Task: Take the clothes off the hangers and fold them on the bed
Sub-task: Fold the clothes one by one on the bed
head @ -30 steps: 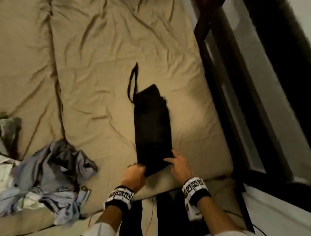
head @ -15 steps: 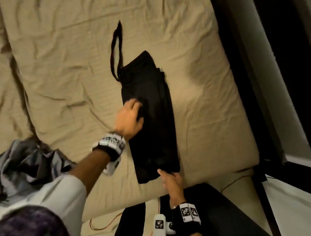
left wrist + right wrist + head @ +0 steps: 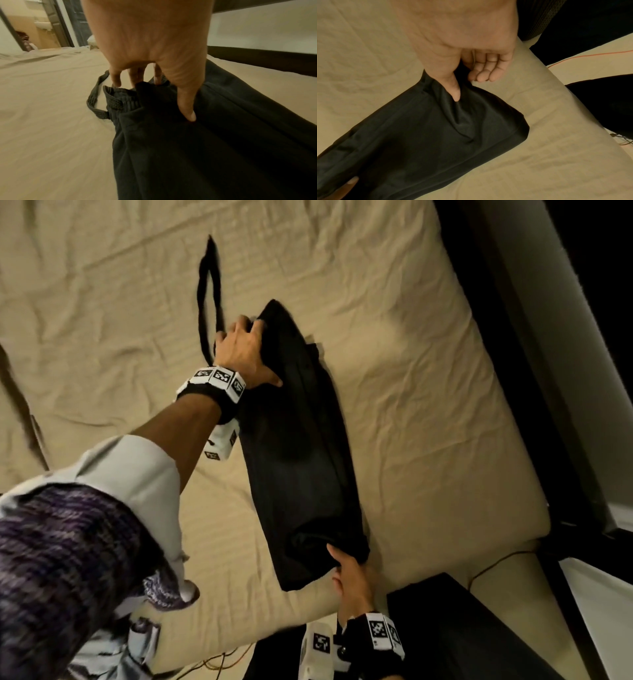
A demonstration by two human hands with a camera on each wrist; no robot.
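The right hand (image 3: 352,575) pinches the near end of the black trousers (image 3: 301,446), which lie folded lengthwise on the bed (image 3: 428,392). Farther off, the left hand (image 3: 245,350) grips the waistband; the loose drawstring (image 3: 207,299) may snag or the layers slip if lifted unevenly.

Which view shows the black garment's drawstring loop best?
Head view: the whole drawstring loop lies on the sheet beside the left hand. Left wrist shows only its near part, close and textured, fingers in front. Right wrist misses it.
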